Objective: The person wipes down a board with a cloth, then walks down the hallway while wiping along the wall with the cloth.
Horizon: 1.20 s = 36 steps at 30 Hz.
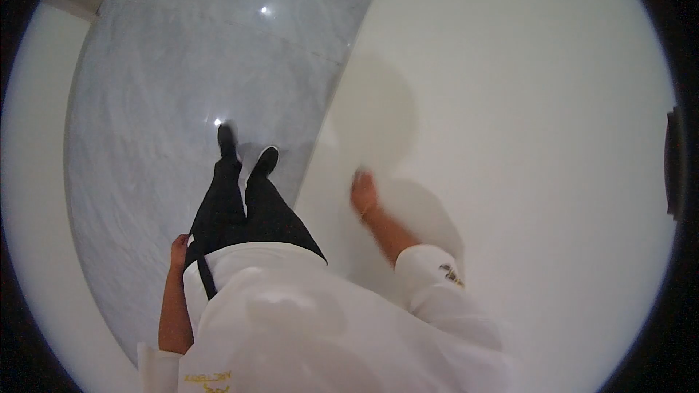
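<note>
My left hand (179,251) hangs down beside my hip, close to the dark trousers (218,222) and a black strap (207,278) that runs over the white shirt (291,313). Its fingers are mostly hidden at the hip, so whether they hold anything does not show. My right hand (362,193) is out in front of the pale wall, blurred by motion. A thin band (368,212) circles that wrist. The fingers of this hand are smeared, and no object can be made out in them.
Glossy grey marbled floor (160,87) stretches ahead, with light reflections on it. A plain white wall (524,138) runs close along the right. Another pale wall (44,175) bounds the left. Two dark shoes (267,161) are in mid-stride. A dark object (673,164) sits at the right edge.
</note>
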Motion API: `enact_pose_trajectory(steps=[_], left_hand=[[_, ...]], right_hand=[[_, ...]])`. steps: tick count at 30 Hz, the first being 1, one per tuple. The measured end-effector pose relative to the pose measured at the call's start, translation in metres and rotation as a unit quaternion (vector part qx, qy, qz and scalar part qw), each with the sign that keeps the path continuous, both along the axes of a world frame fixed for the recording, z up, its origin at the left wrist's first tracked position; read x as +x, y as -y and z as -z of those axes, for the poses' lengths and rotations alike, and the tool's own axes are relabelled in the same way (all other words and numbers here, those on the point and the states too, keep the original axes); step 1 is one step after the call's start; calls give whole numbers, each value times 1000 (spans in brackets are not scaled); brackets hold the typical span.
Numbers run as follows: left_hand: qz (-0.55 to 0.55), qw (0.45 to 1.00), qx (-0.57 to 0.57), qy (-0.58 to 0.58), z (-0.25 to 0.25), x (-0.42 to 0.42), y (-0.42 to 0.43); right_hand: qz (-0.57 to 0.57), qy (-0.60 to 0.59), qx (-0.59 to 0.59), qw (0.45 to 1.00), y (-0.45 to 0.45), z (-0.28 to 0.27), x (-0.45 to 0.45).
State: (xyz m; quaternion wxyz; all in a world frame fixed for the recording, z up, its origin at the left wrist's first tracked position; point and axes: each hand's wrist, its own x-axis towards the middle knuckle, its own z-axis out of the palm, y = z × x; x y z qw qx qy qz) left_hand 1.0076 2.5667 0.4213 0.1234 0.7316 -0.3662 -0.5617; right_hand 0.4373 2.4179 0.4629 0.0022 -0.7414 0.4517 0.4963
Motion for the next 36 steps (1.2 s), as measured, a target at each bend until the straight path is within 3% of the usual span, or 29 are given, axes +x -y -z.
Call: enact_pose_trajectory(steps=[2,4,6,8,9,10,12,13,14,15,16,17,18,19,20,21,22,23,24,27,28,29,30,31,32,33,34,35,36], left_hand=[[32,996,76,27,-45,-36,101],[14,994,109,18,-90,-61,190],[89,991,88,53,-93,-65,245],[-5,994,106,-36,-96,-63,255],[-88,980,111,-143,-82,-62,266],[-81,980,111,-146,-68,-71,294],[196,974,87,71,-64,-67,351],[196,974,87,66,-55,-51,405],[19,987,131,-94,-31,-38,428],[-160,941,166,-248,-18,-32,454],[-163,942,160,-248,-21,-49,448],[-7,988,88,-126,-31,-58,468],[149,989,13,3,-51,-68,504],[132,991,10,1,-80,-81,562],[132,991,9,5,-92,-81,602],[153,988,1,14,-102,-80,635],[178,984,-7,21,-104,-87,661],[185,982,-7,34,-92,-90,660],[157,987,-21,8,-63,-83,633],[151,988,-2,22,-57,-78,683],[156,987,0,45,-61,-79,703],[156,985,-20,72,-68,-83,653],[163,984,-23,71,-75,-79,627],[191,979,-51,58,-77,-80,624],[218,972,-77,42,-75,-78,620],[155,986,-52,14,-74,-86,618],[155,987,-50,11,-76,-91,620],[159,986,-52,5,-67,-100,624],[160,986,-55,0,-67,-106,626]], right_hand=[[217,154,111,957,-58,-18,3],[159,90,289,940,-94,-85,8],[204,101,333,915,-96,-137,11],[238,103,323,910,-100,-150,14],[246,99,314,911,-77,-154,18],[247,94,307,914,-48,-149,15],[238,71,297,922,27,-146,13],[229,51,293,927,84,-148,12],[206,32,284,936,136,-141,6],[169,6,267,949,197,-136,-5],[74,32,178,981,240,-137,-38],[179,112,81,974,284,-115,-68],[269,144,23,952,361,-110,-87],[150,52,17,987,462,-109,-111],[73,-28,-4,997,556,-155,-111],[145,17,-115,983,633,-166,-133],[130,41,-244,960,688,-172,-168],[94,23,-323,941,718,-201,-186],[139,42,-356,923,722,-239,-187],[49,-79,-345,934,778,-290,-204],[54,-60,-365,928,785,-286,-203],[57,-38,-404,912,716,-292,-202],[125,103,-476,864,659,-254,-215],[34,46,-440,896,614,-232,-208],[133,169,-394,893,564,-187,-209],[130,38,-222,966,509,-168,-188],[98,59,-172,978,452,-145,-176],[227,101,-118,961,392,-118,-160],[279,176,-86,940,315,-89,-157]])
